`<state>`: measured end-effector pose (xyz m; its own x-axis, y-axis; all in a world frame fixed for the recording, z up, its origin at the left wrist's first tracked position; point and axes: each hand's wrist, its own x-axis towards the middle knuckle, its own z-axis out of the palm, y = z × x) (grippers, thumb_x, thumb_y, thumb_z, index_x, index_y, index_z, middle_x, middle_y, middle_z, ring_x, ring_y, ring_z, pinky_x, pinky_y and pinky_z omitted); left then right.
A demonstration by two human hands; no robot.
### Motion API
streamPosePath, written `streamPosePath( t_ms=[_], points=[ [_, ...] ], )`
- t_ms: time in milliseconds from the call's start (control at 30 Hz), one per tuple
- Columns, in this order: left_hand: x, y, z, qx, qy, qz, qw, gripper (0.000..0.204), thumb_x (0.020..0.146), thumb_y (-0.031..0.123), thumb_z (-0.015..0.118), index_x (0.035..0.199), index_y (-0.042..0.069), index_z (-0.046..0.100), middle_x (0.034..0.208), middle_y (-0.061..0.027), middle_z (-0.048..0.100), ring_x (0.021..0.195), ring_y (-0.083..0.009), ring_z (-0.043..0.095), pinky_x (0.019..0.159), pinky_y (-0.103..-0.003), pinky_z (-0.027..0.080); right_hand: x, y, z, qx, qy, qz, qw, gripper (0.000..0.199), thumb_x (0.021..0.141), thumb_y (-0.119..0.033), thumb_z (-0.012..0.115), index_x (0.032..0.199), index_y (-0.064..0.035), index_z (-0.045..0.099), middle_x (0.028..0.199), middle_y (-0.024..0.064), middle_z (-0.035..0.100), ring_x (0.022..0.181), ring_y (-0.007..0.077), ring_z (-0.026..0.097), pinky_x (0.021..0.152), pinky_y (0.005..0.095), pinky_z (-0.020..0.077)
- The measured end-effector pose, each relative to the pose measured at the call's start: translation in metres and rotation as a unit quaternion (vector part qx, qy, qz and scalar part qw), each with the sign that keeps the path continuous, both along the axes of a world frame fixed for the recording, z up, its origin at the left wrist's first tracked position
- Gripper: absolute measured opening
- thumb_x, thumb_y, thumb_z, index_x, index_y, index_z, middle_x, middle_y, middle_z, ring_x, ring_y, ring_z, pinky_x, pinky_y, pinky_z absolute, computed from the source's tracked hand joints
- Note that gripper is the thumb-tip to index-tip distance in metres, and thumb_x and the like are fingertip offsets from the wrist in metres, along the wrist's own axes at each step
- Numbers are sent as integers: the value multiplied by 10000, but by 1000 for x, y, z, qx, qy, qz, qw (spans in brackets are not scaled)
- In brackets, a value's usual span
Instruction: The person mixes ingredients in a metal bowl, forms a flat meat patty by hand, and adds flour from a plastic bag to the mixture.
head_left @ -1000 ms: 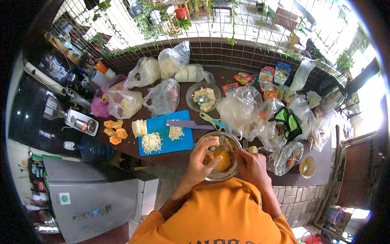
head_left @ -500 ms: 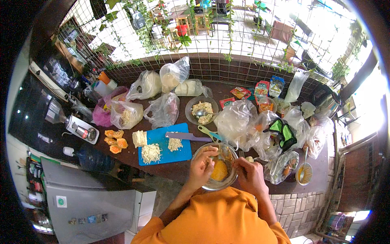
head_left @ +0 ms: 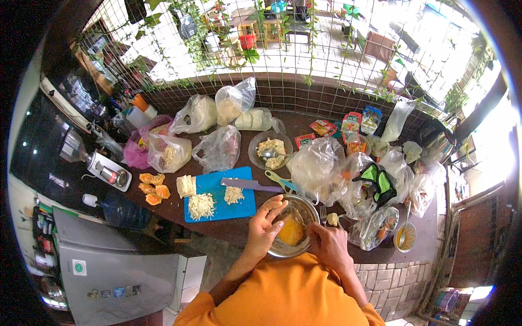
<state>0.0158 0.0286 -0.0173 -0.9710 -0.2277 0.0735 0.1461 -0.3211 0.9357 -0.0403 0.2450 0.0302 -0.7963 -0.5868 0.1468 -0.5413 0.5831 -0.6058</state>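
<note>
A metal bowl (head_left: 314,209) with a yellow-orange mixture (head_left: 291,231) in it stands at the table's near edge, close against my body. Over its left side is my left hand (head_left: 264,225), thumb and fingers apart, holding nothing. At the right rim, my right hand (head_left: 330,244) is closed with the fingers bent; whatever they grip is hidden. Just right of the bowl lie a fork (head_left: 323,213) and a small pale lump (head_left: 333,219). Left of it, a purple knife (head_left: 244,184) lies across a blue cutting board (head_left: 228,212) with two piles of white shreds (head_left: 202,207).
Orange pieces (head_left: 154,189) and a white kitchen scale (head_left: 110,171) are on the left. Behind stands a bowl of food with a spoon (head_left: 270,153). Plastic bags (head_left: 318,163) and a green-and-black item (head_left: 377,182) crowd the right, near a cup (head_left: 405,237). Wire mesh (head_left: 304,60) borders the back.
My right hand has moved nearer along the bowl's right rim, uncovering the fork. My left hand has shifted slightly left, its fingers more spread.
</note>
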Motion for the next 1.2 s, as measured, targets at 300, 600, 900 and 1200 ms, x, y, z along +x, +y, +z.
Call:
streamPosePath(
  t_ms=[300,600,900,1200],
  points=[
    [1,-1,10,15,12,-23,1000,649,900,-172,587,1486,66,443,1631,-151,363,1513,-346,383,1241,-464,336,1,-2,-4,3,-48,4,999,76,904,-115,653,958,-88,699,724,178,666,653,388,664,596,466,505],
    [-21,2,-2,18,103,-72,992,867,840,71,861,1555,74,370,1610,-153,400,1476,-336,431,1177,-479,420,5,-2,-13,-261,-416,9,871,208,1030,-226,612,995,-25,657,847,53,653,855,156,640,792,335,525],
    [-39,-22,31,-336,135,-120,924,742,704,362,945,1317,79,638,1232,-116,733,1141,-258,696,1026,-411,531,-7,13,-29,-309,-467,68,826,281,1092,-267,556,927,-43,598,867,-56,535,834,58,469,722,247,421],
    [-40,-37,64,-552,311,-10,774,606,734,440,887,1204,118,679,1186,-46,742,1047,-264,700,915,-419,537,-13,18,4,-283,-497,81,816,304,1101,-288,551,949,-31,609,874,-43,555,849,52,491,752,230,437]
  ],
)
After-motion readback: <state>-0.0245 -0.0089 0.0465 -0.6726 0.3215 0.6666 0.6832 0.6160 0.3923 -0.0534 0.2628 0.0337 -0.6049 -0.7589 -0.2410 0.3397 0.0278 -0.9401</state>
